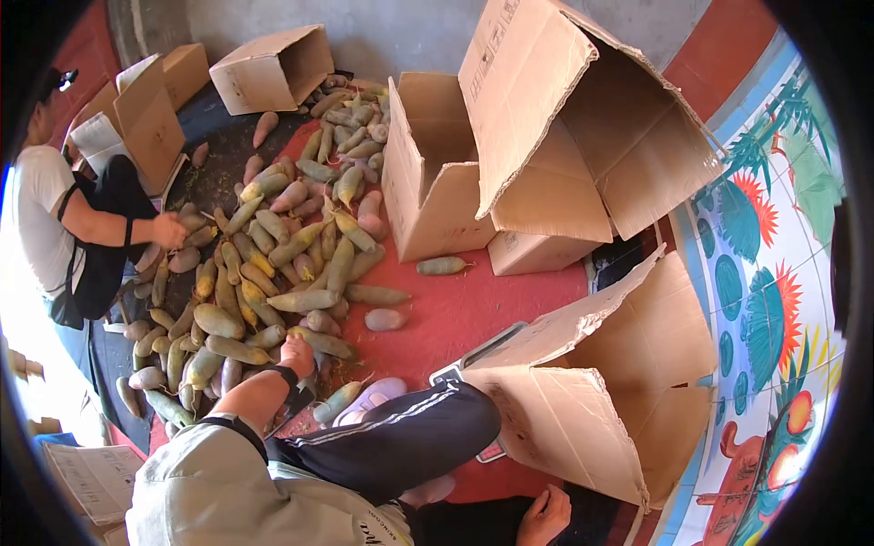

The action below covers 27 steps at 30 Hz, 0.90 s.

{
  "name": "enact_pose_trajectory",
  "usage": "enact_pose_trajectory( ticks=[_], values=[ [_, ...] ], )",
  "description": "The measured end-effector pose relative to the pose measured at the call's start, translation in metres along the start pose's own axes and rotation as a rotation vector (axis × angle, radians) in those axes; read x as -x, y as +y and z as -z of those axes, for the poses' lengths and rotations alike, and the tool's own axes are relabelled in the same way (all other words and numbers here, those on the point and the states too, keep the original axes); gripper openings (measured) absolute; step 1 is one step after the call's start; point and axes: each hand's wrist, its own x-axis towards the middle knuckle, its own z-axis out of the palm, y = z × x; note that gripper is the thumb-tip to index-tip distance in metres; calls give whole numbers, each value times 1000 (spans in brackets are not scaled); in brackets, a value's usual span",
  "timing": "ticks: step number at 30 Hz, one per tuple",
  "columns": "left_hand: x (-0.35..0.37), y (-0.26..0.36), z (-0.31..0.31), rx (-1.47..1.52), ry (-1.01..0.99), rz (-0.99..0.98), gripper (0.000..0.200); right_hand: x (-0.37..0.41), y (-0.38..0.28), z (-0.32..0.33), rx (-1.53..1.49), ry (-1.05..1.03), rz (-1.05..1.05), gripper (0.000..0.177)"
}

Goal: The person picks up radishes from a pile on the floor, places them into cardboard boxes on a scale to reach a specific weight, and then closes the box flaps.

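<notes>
A large heap of long green and pinkish radishes (246, 264) lies on the floor to my left. My left hand (297, 357), with a black band on its wrist, is at the heap's near edge. Its fingers are closed round one end of a green radish (328, 344). Low in the view, my right hand (544, 517) rests by my dark trousers, its fingers loosely extended and nothing visible in them. Beside my knee, an open cardboard box (537, 400) leans on what looks like a scale, partly hidden (446, 373).
Another person (55, 200) crouches at the left, one hand on the heap. More cardboard boxes (428, 200) stand at the back, one large box (537, 100) tilted on top. Loose radishes (385, 319) lie on the red floor. A painted tile wall (756, 273) bounds the right.
</notes>
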Motion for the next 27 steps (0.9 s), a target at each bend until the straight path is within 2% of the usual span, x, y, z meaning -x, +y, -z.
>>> enact_pose_trajectory(
  ticks=[1,4,6,8,9,13,18,20,22,24,26,27],
  values=[
    [-3,1,-3,-2,-5,-17,34,1,-1,0,-2,5,3,14],
    [50,13,47,97,4,-88,34,0,-3,2,-2,40,-25,13],
    [57,19,41,83,47,-146,39,4,0,-3,4,47,-45,13],
    [58,27,29,278,-63,-174,42,5,2,-4,0,73,-18,13],
    [58,28,28,231,-65,-242,46,7,3,-5,9,82,-12,13],
    [70,26,46,208,-104,-254,49,12,2,-4,27,96,19,12],
    [76,7,45,262,-107,-309,41,20,1,8,128,80,37,13],
    [80,5,34,288,-52,-275,39,17,-7,21,66,154,125,14],
    [86,3,30,243,-3,-323,41,7,-23,42,92,195,123,16],
    [101,-3,42,330,-52,-267,44,-6,-32,59,114,237,113,17],
    [86,1,27,343,-62,-283,46,-19,-28,73,261,384,191,23],
    [79,2,19,353,-76,-291,48,-26,-30,79,264,389,191,23]
  ],
)
